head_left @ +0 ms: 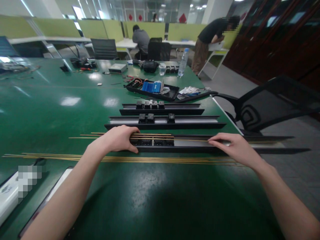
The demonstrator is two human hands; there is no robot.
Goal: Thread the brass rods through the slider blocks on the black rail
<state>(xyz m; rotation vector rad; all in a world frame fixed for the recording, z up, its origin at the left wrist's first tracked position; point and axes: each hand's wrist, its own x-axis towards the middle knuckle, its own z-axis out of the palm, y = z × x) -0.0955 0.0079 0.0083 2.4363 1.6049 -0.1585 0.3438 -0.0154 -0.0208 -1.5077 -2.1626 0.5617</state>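
A long black channel [190,149] lies across the green table, with several black blocks [160,142] inside its left half. Thin brass rods [155,136] run over those blocks. My left hand [121,138] is wrapped round the channel's left end and the rods, thumb at the near edge and fingers at the far edge. Between thumb and fingertips, my right hand [228,143] pinches the end of one thin rod above the channel. More brass rods [155,160] lie on the table along the channel's near side.
Two shorter black channels [165,126] [162,112] with blocks lie beyond. Farther back are a black tray [172,94], white gloves [190,92] and a bottle [183,63]. A chair [275,103] stands right; a white device [15,193] lies left. Two people are behind.
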